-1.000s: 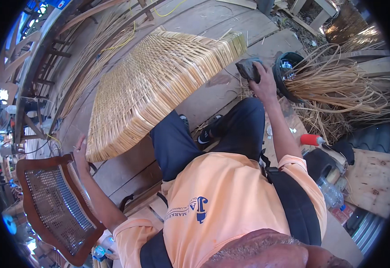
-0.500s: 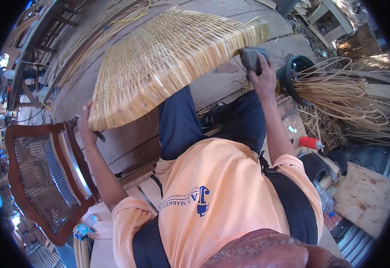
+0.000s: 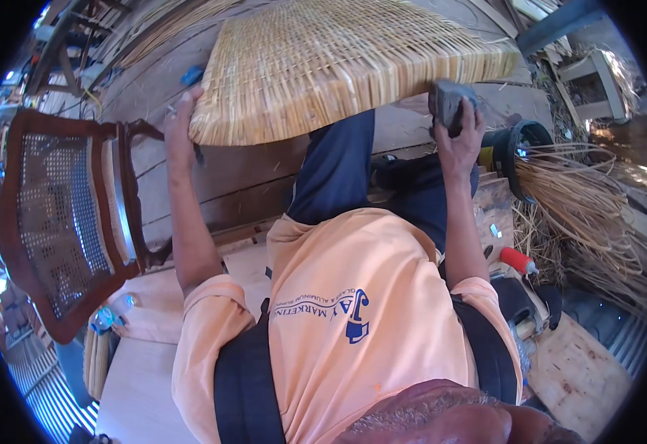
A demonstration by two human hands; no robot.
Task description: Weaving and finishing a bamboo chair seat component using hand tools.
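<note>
A tan woven cane panel [image 3: 323, 74] with thick, rounded edges tilts over my knees. My left hand [image 3: 180, 137] is closed around its near left corner. A small dark piece shows below that hand; what it belongs to I cannot make out. In my right hand [image 3: 458, 144] is a dark grey block [image 3: 451, 103], gripped between thumb and fingers. The block is up against, or very close to, the panel's lower edge near the right end. The panel's underside is hidden.
To the left stands a brown wooden chair [image 3: 35, 159] with a cane mesh back. A dark bucket [image 3: 525, 144] with loose cane strips [image 3: 575, 185] lies to the right, near a red bottle [image 3: 517, 260]. A plastic bottle [image 3: 105, 320] rests at lower left.
The view has shifted. The panel sits higher and further right in it, with my left hand still on its corner. My right hand still grips the block near its right end.
</note>
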